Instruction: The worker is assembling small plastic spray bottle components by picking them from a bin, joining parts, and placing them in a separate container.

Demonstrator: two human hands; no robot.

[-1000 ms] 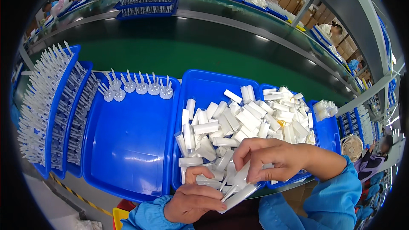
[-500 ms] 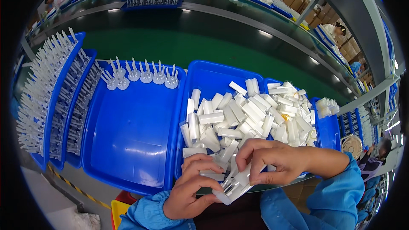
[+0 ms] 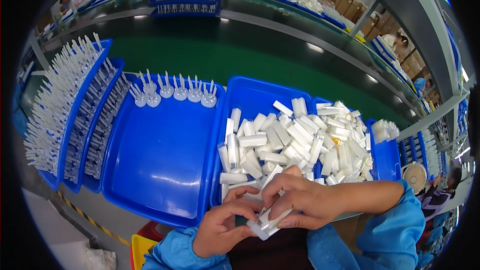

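Near the front edge of the trays, my two hands are closed together on a small white box-shaped piece (image 3: 265, 226) with a clear end. My left hand (image 3: 225, 225) pinches the lower left end between thumb and fingers. From the right, my right hand (image 3: 300, 197) grips its upper part, and the fingers cover much of it. Just beyond my hands is a blue tray (image 3: 250, 86) heaped with loose white rectangular pieces (image 3: 275, 135). The blue tray on the left (image 3: 160, 170) carries several clear round-based pieces with upright prongs (image 3: 181, 90) along its far edge.
Stacked blue trays of pronged pieces (image 3: 67, 105) stand at far left. A second heap of white pieces (image 3: 345, 140) lies to the right, near a small round fan (image 3: 414, 176). A green conveyor (image 3: 200, 45) runs beyond the trays, with other people working across it.
My right hand has moved down and left along the piece, closer to my left hand, covering more of it. The whole view has shifted slightly.
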